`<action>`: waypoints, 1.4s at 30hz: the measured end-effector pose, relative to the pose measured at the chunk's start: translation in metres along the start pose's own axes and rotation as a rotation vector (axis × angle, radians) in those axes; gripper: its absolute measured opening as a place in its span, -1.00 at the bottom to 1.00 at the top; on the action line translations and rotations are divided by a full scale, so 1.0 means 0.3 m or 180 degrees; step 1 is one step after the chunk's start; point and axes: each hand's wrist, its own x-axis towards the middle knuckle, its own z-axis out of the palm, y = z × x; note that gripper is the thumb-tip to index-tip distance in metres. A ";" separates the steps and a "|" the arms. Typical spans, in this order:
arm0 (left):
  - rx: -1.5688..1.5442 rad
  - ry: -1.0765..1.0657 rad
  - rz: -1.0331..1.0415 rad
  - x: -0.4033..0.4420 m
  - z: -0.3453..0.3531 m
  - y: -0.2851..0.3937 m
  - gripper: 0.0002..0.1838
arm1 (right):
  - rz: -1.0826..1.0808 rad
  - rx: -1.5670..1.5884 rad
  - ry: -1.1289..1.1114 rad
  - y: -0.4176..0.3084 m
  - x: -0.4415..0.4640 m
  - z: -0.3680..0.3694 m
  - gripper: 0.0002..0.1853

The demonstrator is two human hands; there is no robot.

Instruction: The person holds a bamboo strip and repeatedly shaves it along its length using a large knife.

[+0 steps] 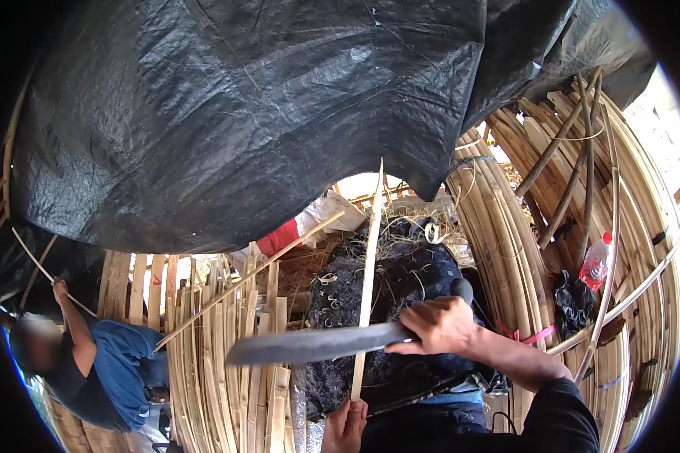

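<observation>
My right hand (442, 325) is wrapped around the dark handle of a machete (310, 345), whose broad blade points left. The blade lies across a long, pale bamboo strip (371, 260); whether it touches the strip I cannot tell. Low in the view, my left hand (345, 426) grips the near end of that strip, which extends forward and narrows to a point at its far end. Beneath the strip, a dark patterned cloth (332, 302) covers my lap area, with curled shavings scattered over it.
Bundled bamboo slats (223, 362) stand at left, with longer bamboo lengths (499, 234) stacked at right. A black tarp (264, 128) hangs low overhead. At far left a person in a blue garment (125, 362) holds a thin stick. A red-capped bottle (597, 263) sits right, beside a black bag (574, 302).
</observation>
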 end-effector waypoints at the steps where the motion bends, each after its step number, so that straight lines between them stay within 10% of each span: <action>1: -0.0084 0.0025 0.0114 -0.004 0.005 0.001 -0.55 | -0.0020 -0.0031 -0.0038 0.011 -0.006 0.007 -0.36; 6: 0.0198 0.0028 0.0118 -0.057 -0.005 -0.071 -0.58 | 0.1906 -0.0531 0.0374 0.235 0.067 -0.038 -0.39; 10: -0.0181 -0.0279 -0.0122 -0.031 -0.033 -0.008 -0.59 | 0.2671 0.1903 0.1367 0.287 -0.011 0.011 -0.42; 16: -0.0810 -0.0523 -0.0689 -0.007 -0.018 0.057 -0.57 | 0.2700 0.4262 0.1913 0.126 0.022 -0.019 -0.39; 42: -0.0627 -0.1261 -0.0963 -0.014 -0.055 0.047 -0.49 | 0.2760 0.5590 0.1597 0.067 0.195 -0.193 -0.75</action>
